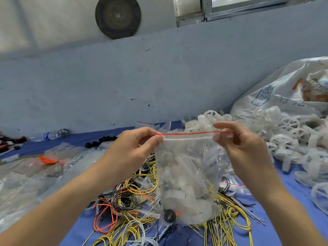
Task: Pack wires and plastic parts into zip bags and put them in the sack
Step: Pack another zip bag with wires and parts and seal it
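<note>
Zip bag [188, 176] over wires [134, 197], sack [287, 89] rt.

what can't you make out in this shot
Head view only:
1. The zip bag seal ends: covered by the left hand and right hand, so whether it is fully closed is unclear.
2. The sack: cut off by the right edge, fill unclear.
3. The water bottle label: too small to read.

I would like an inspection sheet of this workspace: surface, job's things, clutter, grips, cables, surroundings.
Surface: blue table cover, mostly covered.
Job's things: filled zip bag held up; white plastic wheels heaped right; white sack beyond them.
Clutter: empty zip bags left; water bottle lying behind.
Grips: left hand and right hand pinch the bag's top corners.
Cables: loose yellow, black, orange, grey wires piled under the bag.
Surroundings: blue wall; dark round disc; window.
</note>
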